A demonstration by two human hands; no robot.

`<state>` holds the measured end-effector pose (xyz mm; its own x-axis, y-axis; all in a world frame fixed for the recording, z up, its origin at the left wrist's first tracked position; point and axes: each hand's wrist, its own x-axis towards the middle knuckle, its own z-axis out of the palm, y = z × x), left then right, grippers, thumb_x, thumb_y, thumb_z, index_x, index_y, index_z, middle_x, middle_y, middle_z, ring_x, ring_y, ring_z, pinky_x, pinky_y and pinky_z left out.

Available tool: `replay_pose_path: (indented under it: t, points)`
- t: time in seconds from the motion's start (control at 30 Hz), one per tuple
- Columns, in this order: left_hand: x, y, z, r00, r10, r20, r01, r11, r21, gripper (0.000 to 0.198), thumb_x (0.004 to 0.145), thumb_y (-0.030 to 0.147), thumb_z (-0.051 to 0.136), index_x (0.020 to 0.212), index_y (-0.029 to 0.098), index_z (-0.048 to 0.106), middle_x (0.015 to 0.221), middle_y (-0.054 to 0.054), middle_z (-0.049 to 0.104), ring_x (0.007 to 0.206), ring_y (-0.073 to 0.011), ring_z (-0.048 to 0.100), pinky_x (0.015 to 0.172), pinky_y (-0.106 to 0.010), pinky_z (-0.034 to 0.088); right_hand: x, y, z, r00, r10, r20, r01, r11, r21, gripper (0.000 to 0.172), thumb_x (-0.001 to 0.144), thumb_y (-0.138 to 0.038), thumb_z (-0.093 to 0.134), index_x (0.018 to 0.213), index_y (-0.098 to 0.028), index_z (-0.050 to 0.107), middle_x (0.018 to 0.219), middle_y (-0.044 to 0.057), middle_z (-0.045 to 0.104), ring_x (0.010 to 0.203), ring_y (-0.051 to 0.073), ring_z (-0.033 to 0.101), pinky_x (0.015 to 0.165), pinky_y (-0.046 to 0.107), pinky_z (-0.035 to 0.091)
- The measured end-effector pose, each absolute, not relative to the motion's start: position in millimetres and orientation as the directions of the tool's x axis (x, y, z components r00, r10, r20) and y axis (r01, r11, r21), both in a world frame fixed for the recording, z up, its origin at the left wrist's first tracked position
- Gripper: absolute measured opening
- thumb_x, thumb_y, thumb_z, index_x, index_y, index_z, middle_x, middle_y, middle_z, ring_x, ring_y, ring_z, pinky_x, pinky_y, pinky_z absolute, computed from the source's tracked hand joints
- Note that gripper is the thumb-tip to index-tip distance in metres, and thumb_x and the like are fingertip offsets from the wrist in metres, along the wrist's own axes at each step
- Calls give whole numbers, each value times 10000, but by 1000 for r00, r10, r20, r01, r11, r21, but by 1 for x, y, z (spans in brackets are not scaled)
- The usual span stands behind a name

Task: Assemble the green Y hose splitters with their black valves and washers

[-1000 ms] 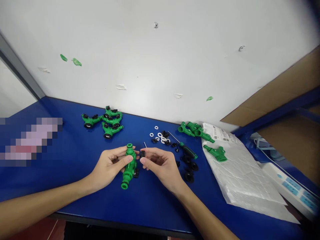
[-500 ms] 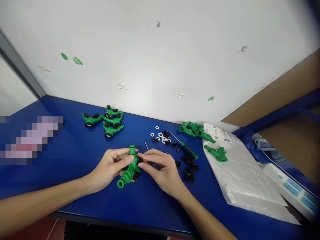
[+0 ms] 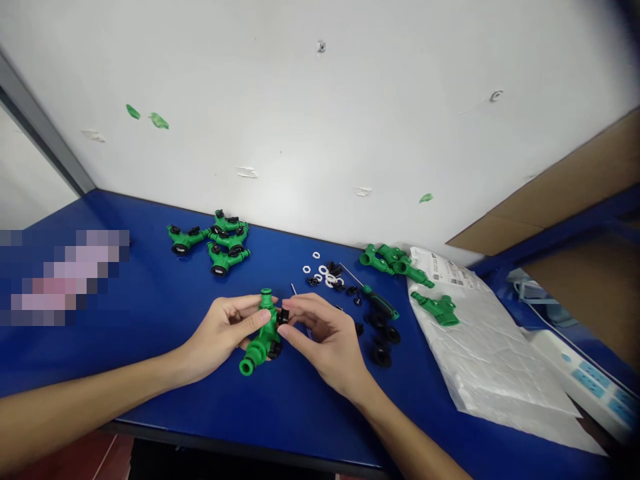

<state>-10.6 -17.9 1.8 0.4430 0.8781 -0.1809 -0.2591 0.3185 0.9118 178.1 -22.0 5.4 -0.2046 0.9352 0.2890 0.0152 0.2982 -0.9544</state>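
Green hose splitter (image 3: 267, 319) sat clasped in the left hand (image 3: 223, 331) over the near middle of the blue bench (image 3: 310, 413). Right hand (image 3: 325, 340) pinched a black fitting (image 3: 284, 317) against its side, apparently mid-assembly; that piece seemed to need pressing home.

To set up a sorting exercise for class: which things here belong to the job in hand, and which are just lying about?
Job in hand: left hand, right hand, green plastic hose splitter, small black fitting.

Lying about: screwdriver, white washers, power strip.
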Motion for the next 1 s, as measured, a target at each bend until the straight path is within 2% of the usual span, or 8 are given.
replay_pose_path:
  t: [0.13, 0.23, 0.37, 0.53, 0.77, 1.0]
  points:
    - [-10, -19, 3, 429, 891, -148, -206, 256, 944, 368, 852, 378, 674, 1132, 143, 716, 569, 35, 556, 492, -79, 510, 475, -182, 488, 178, -22, 3, -173, 950, 261, 32, 271, -962, 226, 752, -223, 773, 977, -222, 749, 899, 49, 678, 686, 130, 621, 692, 289, 577]
    - [-10, -19, 4, 423, 896, -136, -190, 235, 953, 378, 853, 393, 665, 1136, 148, 717, 582, 26, 563, 507, -89, 507, 467, -185, 467, 179, -22, 5, -195, 950, 244, 72, 262, -963, 189, 788, -227, 739, 974, -225, 771, 825, 45, 684, 666, 140, 625, 646, 294, 559]
    - [-10, -18, 5, 408, 906, -116, -154, 193, 969, 387, 859, 402, 649, 1133, 137, 718, 597, 7, 591, 519, -103, 516, 451, -189, 449, 181, -23, 9, -233, 946, 223, 107, 253, -962, 239, 843, -232, 673, 1067, -241, 758, 746, 32, 670, 656, 147, 622, 636, 304, 539]
    - [-10, -18, 6, 396, 914, -85, -119, 143, 983, 388, 859, 407, 642, 1129, 139, 719, 677, -15, 653, 507, -91, 490, 443, -191, 427, 183, -23, 14, -263, 938, 225, 163, 273, -948, 261, 849, -225, 643, 1085, -226, 754, 722, 26, 636, 641, 139, 587, 618, 288, 504]
    - [-10, -20, 5, 398, 916, -58, -75, 96, 993, 348, 878, 382, 620, 1105, 140, 725, 589, 28, 564, 499, -87, 436, 465, -197, 413, 184, -24, 17, -354, 910, 214, 298, 327, -897, 289, 896, -239, 589, 1147, -215, 730, 736, 20, 596, 639, 128, 509, 580, 258, 418]
    - [-9, -23, -2, 366, 930, -42, -23, 54, 998, 330, 874, 379, 612, 1035, 119, 737, 579, 29, 521, 506, -98, 433, 467, -206, 408, 185, -24, 17, -400, 898, 184, 332, 329, -884, 319, 937, -299, 548, 1202, -210, 702, 744, 25, 578, 652, 132, 490, 600, 263, 424]
